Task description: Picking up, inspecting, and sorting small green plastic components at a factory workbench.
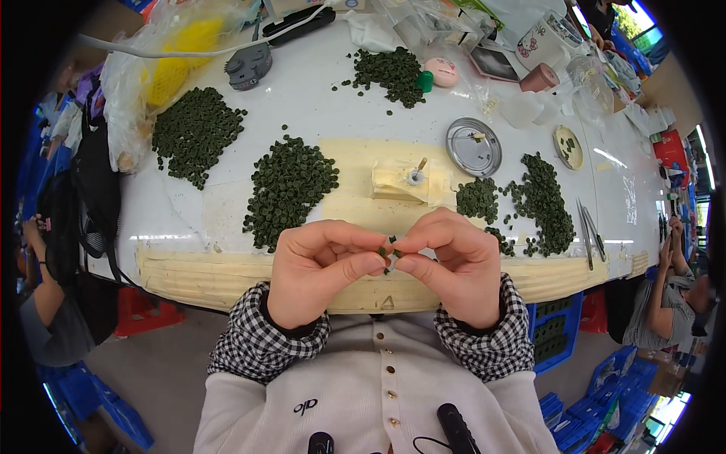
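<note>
My left hand (321, 265) and my right hand (458, 265) meet over the near edge of the table, thumb and forefinger of each pinched together. Between the fingertips are small dark green pieces (389, 256), mostly covered, their exact kind too small to tell. Just beyond my hands stands a block wrapped in cream tape (393, 181), with a short peg upright on it. A pile of small round dark green parts (291, 189) lies left of the block. A smaller heap of green parts (476, 198) is close to my right hand.
Further piles lie at the far left (198, 135), back (389, 76) and right (544, 204). A round metal lid (473, 147) and a small yellow dish (568, 147) stand beyond my right hand. Tweezers (585, 234) lie at right. Other people sit at both sides.
</note>
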Available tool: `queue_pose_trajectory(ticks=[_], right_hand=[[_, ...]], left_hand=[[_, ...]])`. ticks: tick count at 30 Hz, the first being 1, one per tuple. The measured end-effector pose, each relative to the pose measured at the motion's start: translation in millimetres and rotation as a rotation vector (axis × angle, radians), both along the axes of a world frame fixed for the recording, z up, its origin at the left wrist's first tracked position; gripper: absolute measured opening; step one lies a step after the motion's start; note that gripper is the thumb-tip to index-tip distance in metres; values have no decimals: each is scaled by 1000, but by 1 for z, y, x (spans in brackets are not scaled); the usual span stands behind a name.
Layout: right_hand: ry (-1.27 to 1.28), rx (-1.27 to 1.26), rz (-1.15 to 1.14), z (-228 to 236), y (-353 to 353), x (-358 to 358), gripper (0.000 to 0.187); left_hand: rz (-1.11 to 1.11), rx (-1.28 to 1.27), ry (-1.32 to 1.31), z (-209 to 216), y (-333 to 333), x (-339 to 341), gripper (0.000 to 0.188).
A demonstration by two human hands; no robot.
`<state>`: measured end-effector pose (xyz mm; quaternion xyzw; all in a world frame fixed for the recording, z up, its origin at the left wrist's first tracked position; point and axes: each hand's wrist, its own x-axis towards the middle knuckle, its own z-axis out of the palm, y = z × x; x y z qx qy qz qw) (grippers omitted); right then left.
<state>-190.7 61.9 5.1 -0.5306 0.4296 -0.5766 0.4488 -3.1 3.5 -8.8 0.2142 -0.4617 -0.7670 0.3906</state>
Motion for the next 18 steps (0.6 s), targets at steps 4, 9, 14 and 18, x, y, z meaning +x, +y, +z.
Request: queue_pose_trajectory(ticks=[4, 9, 14, 18], right_hand=[[-12, 19, 1, -2, 0, 1, 22], [-4, 35, 5, -3, 0, 1, 21], [-34, 70, 16, -1, 0, 1, 20], [-46, 55, 18, -3, 1, 1, 21]], left_hand=[[-6, 22, 2, -1, 0, 1, 15], [-19, 11, -7, -2, 0, 3, 16], [-22, -78, 43, -4, -1, 1, 18], [-39, -58, 31, -2, 0, 2, 19]])
